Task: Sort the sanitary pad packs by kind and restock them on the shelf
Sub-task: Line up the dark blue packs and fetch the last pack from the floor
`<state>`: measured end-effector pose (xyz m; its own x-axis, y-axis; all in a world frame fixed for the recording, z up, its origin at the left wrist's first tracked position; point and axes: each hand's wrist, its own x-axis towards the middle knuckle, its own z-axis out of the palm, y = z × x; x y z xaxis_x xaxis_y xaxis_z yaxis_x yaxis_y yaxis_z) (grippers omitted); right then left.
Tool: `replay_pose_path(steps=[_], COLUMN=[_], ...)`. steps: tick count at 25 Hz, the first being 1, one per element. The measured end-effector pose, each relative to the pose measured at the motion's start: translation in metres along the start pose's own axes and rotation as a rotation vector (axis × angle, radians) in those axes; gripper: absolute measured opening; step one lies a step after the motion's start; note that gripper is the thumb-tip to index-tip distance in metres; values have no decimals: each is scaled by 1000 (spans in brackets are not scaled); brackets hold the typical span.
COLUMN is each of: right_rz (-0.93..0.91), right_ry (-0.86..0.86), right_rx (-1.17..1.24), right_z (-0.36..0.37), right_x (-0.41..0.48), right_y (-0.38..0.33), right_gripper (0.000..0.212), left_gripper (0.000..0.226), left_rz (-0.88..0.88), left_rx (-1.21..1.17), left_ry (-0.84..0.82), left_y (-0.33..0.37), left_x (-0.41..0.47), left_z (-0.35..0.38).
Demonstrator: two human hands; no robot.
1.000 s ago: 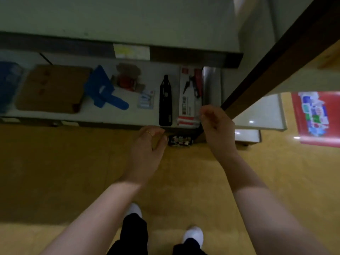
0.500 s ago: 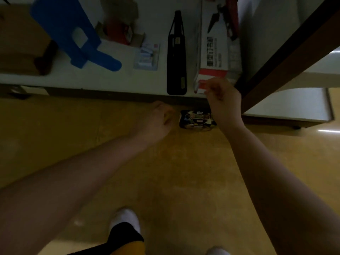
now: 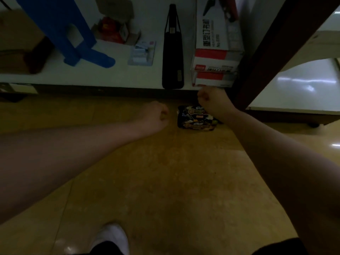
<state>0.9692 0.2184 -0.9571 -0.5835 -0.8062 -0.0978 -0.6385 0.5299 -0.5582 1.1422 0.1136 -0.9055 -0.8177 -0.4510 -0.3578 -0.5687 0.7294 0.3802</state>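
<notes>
Head view, dim light, looking down past both forearms at the floor (image 3: 165, 172) and the lowest shelf (image 3: 110, 78).

The one sanitary pad pack (image 3: 193, 119) in sight, dark with a busy print, lies flat on the floor just in front of the shelf's front edge. It is near the shelf's right end, beside the dark upright post (image 3: 266, 52).

The left grip (image 3: 155, 116) hangs just left of the pack, apart from it, fingers clenched and holding nothing. The right grip (image 3: 211, 100) is also clenched on nothing. It sits over the shelf's front edge beyond the pack, and its wrist crosses the pack's right end. Whether the wrist touches the pack cannot be told.

On the shelf board, a black pouch (image 3: 173, 52) reaches the front edge. Stacked red-and-white boxes (image 3: 215, 59) stand at the right end, with a small blister card (image 3: 141, 53) and a blue plastic piece (image 3: 60, 30) further left. A brown cardboard sheet (image 3: 16, 43) lies at the far left. No other pad packs are in view here.

The step in hand looks like the pick-up of the pack from the floor, and it is not yet grasped. The next move calls for one grip to unclench, come down on the pack's long sides and lift it clear of the post. Its kind then needs reading before it is shelved, and the print is too blurred to read here.
</notes>
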Motion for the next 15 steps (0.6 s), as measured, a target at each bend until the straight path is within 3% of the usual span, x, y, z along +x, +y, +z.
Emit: replay_pose_path(steps=[3,7,10,15], right_rz=[101,101,144,127], right_ry=[-156,-292,-305,-260], right_rx=[-51,-381,-447,-631], right_z=[8,26,46,63], right_x=[-2,-3,-12,-7], right_y=[9,25,31,36], right_gripper=[34,60,79,89], left_gripper=[36,36,37,40], left_rz=[27,45,3,-30], left_rx=[-11,34,25,1], left_ry=[-53,-44,-44,-77], left_y=[11,4,-1,-6], left_x=[-4,3,3,2], left_z=[9,11,9,9])
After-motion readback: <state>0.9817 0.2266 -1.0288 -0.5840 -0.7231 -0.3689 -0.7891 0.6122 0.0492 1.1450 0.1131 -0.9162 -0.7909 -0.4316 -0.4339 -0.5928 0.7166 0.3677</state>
